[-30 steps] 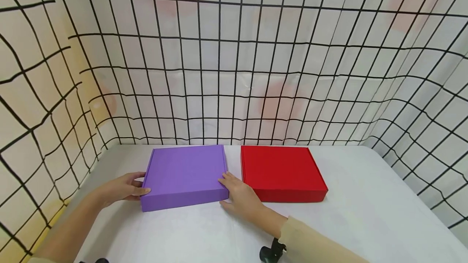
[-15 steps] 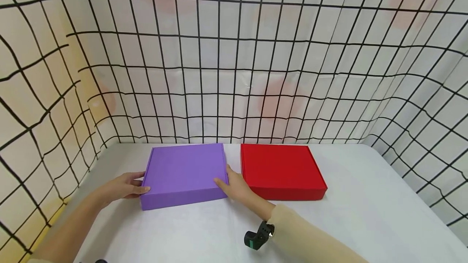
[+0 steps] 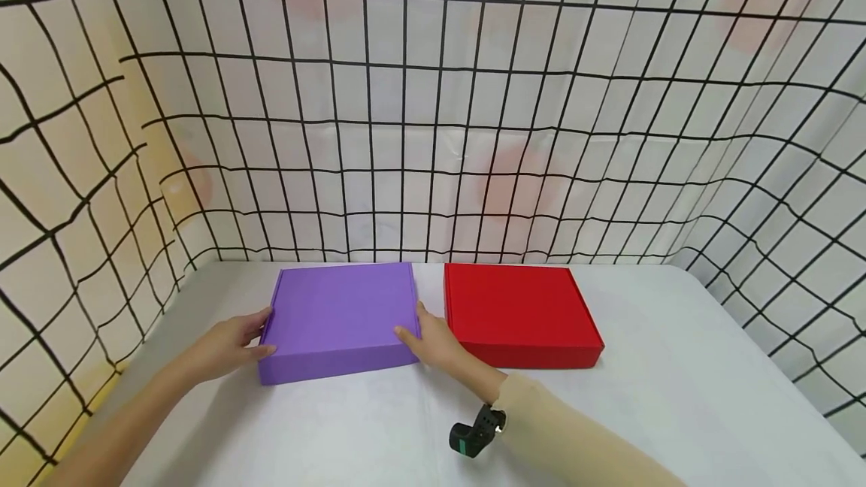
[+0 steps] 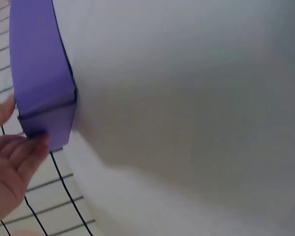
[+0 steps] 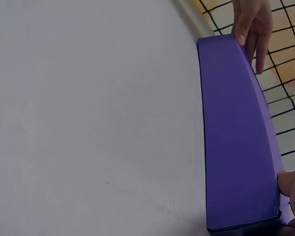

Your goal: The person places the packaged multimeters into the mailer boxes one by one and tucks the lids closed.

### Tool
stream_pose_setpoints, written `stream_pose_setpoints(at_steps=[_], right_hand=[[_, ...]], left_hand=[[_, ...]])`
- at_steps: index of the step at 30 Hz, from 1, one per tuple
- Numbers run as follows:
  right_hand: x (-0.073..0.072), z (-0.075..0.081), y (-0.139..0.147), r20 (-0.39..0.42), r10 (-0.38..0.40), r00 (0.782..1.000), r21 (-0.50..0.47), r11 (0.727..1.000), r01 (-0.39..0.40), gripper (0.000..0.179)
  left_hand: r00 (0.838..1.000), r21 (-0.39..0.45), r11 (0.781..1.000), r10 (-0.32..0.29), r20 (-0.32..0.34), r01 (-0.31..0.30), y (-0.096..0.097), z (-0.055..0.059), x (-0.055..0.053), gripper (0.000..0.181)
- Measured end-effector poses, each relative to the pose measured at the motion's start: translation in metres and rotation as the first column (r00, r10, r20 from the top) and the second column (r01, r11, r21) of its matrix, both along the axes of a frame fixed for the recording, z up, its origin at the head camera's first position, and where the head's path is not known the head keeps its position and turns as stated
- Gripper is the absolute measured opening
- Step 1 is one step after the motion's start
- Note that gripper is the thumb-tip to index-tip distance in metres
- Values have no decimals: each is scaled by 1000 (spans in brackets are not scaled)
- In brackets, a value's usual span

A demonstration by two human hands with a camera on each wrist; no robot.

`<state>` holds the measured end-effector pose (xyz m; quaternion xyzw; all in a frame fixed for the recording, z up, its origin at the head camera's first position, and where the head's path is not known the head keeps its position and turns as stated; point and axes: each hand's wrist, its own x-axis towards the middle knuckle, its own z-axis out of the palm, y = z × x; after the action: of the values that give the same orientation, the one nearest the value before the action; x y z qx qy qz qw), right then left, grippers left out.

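Observation:
A flat purple box lies slightly askew on the white table. My left hand holds its near left corner, thumb at the top edge and fingers against the left end. In the left wrist view the fingers touch the box's end. My right hand grips the near right part, its thumb over the top edge; the other fingers are largely hidden at the right side. In the right wrist view the box's long front wall faces the camera. The lid is down.
A closed red box lies just right of the purple one, close behind my right hand. Black grid mesh stands over a pale cloth around the back and sides. A black wrist device hangs by my right cuff. White table surface lies in front.
My right hand has shifted its hold on the purple box's right side, moving its fingers off the top and its thumb onto it. My left fingers have adjusted along the left end.

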<state>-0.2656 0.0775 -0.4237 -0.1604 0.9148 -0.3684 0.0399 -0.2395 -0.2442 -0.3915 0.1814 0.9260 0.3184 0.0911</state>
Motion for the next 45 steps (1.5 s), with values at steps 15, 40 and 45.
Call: stream_pose_setpoints(at_steps=[15,40,45], right_hand=[[-2,6,-3,52,-17,999,51,999,15,70],[-4,12,-3,38,21,999,111,993,-25,68],[-5,12,-4,43,23,999,118,993,-28,69]], left_hand=[[1000,-77,997,9,12,-8,2,3,-6,91],[985,-158,985,46,-167,-73,3,-24,7,88],[976,-269,955,67,-206,-123,6,-26,9,92]])
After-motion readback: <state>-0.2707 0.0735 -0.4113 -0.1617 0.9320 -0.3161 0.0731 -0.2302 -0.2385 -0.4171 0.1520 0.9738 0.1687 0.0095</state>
